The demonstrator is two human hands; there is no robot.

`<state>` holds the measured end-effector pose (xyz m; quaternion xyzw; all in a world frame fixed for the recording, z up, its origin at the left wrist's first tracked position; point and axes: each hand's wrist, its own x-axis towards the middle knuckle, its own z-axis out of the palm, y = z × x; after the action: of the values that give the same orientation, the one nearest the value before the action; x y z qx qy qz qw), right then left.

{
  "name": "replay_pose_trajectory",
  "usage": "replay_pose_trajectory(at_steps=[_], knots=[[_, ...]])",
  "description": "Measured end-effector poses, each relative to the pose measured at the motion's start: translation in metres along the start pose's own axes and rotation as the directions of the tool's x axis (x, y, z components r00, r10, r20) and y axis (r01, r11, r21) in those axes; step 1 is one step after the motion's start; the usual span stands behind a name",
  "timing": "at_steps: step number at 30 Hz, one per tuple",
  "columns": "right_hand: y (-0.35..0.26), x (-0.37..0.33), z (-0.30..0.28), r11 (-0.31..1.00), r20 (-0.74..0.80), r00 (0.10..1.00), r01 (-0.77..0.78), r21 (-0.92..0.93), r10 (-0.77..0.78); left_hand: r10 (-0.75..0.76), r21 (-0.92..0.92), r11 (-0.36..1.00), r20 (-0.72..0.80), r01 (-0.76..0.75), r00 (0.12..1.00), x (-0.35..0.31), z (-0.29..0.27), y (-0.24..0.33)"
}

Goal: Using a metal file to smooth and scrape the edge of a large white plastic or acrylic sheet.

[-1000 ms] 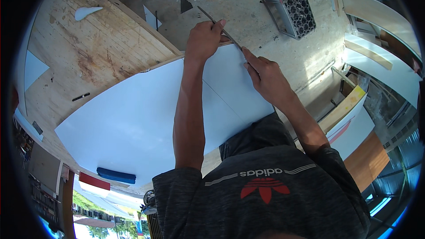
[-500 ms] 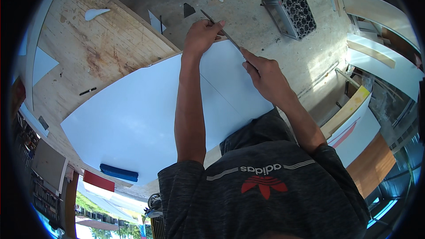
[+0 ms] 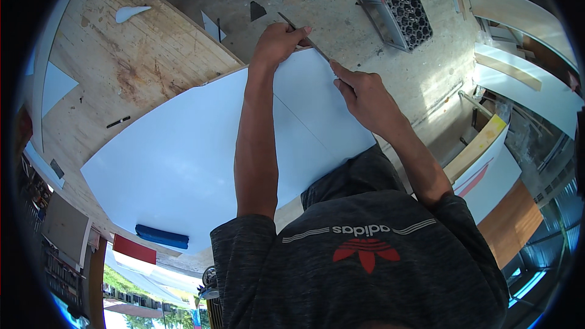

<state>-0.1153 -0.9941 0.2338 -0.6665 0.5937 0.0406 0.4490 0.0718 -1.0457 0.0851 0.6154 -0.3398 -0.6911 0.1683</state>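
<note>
A large white sheet (image 3: pixel 177 152) with a curved left edge lies before me, partly on the wooden workbench, with a thin straight line drawn across it. At its far edge I hold a long, thin, dark file (image 3: pixel 320 52) slantwise. My right hand (image 3: pixel 372 100) is closed around the file's near end, index finger stretched along it. Near the other end, my left hand (image 3: pixel 277 44) has its thumb against the file and its fingers curled; the fingertips are partly hidden. The file's pointed tip sticks out beyond my left hand.
The wooden workbench (image 3: pixel 131 55) carries a black marker (image 3: pixel 118 122) and a white offcut (image 3: pixel 131 13). A blue block-shaped thing (image 3: pixel 161 236) rests on the sheet's near left. A bottle crate (image 3: pixel 399 15) stands on the concrete floor. Boards (image 3: pixel 509 67) lean at the right.
The whole view has shifted slightly. Both hands keep their hold on the file at the sheet's far edge, with the right hand slightly farther along toward the far side.
</note>
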Motion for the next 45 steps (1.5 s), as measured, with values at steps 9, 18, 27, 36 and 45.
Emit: replay_pose_trajectory(at_steps=[9, 18, 27, 36, 45], knots=[[0.008, 0.005, 0.004, 0.998, -0.048, 0.997, 0.063, 0.032, -0.061, 0.002, 0.115, 0.993, -0.033, 0.002, 0.999, 0.007, 0.001, -0.006], [-0.005, -0.001, 0.0, 0.999, -0.039, 0.999, -0.008, 0.053, 0.01, -0.018, 0.007, 1.0, 0.015, 0.018, 1.0, -0.002, -0.005, 0.009], [-0.005, 0.001, 0.002, 0.999, -0.051, 0.998, 0.029, 0.012, -0.029, 0.015, -0.068, 0.998, 0.017, -0.014, 1.0, 0.004, -0.003, -0.001], [0.005, 0.006, 0.008, 0.999, -0.053, 0.999, 0.007, 0.051, -0.005, -0.033, 0.031, 0.999, 0.039, 0.032, 0.999, 0.015, -0.001, -0.001], [0.002, -0.015, 0.007, 0.998, -0.091, 0.994, 0.057, 0.023, -0.055, -0.011, 0.012, 1.0, 0.063, 0.01, 0.998, 0.003, -0.006, 0.006]])
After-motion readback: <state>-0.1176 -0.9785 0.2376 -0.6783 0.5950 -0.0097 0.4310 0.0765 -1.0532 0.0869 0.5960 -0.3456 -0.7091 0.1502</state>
